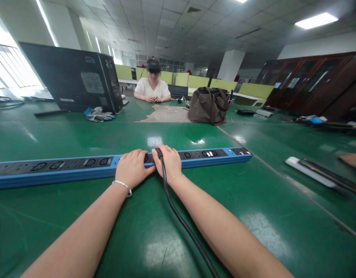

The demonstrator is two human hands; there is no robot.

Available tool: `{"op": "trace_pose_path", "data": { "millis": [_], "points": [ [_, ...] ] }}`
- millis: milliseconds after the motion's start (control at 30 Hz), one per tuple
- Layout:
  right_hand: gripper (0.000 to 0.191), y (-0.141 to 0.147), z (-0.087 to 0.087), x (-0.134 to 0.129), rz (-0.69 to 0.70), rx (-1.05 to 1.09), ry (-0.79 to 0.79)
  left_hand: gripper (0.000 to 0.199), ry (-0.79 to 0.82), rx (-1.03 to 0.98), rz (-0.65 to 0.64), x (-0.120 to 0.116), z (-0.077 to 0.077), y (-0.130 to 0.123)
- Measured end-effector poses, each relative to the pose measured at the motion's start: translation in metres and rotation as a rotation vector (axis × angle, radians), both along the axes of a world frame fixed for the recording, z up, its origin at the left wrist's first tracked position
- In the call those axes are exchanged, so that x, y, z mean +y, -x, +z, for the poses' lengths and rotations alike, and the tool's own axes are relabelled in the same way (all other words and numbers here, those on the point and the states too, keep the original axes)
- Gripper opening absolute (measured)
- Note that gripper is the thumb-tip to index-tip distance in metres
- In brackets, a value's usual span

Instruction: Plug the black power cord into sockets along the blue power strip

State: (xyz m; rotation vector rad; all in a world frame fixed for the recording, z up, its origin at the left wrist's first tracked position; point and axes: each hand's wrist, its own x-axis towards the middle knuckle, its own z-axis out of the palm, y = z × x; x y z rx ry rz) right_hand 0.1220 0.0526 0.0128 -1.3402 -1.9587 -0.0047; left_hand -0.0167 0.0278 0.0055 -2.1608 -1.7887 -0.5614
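A long blue power strip (79,166) with black sockets lies across the green table (253,216) in front of me. My left hand (133,168) rests on top of the strip, fingers curled over its near edge. Right beside it, my right hand (168,162) grips a black plug (158,151) seated in one of the strip's sockets. The plug's black cable (180,220) runs back toward me between my forearms. A bracelet sits on each wrist.
At the back left stands a black computer case (76,77), with gloves (98,114) beside it. A brown bag (208,106) sits at centre back. Another person (152,88) sits across the table. A white-and-black strip (322,175) and someone's hand (353,160) lie at right.
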Motion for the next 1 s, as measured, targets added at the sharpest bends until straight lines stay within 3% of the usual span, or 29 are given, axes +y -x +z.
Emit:
{"op": "trace_pose_path", "data": {
  "millis": [200,533,1000],
  "points": [
    [0.032,0.004,0.002,-0.004,-0.037,-0.154,-0.072,0.043,-0.025,0.003,-0.005,-0.003,0.002,-0.001],
    [0.033,0.006,0.009,-0.007,-0.103,-0.270,0.021,0.040,-0.056,-0.013,-0.003,-0.001,-0.001,-0.001],
    [0.038,0.000,0.014,-0.004,-0.017,-0.331,0.107,0.042,-0.042,0.004,-0.003,-0.001,-0.001,0.000]
  ]
}}
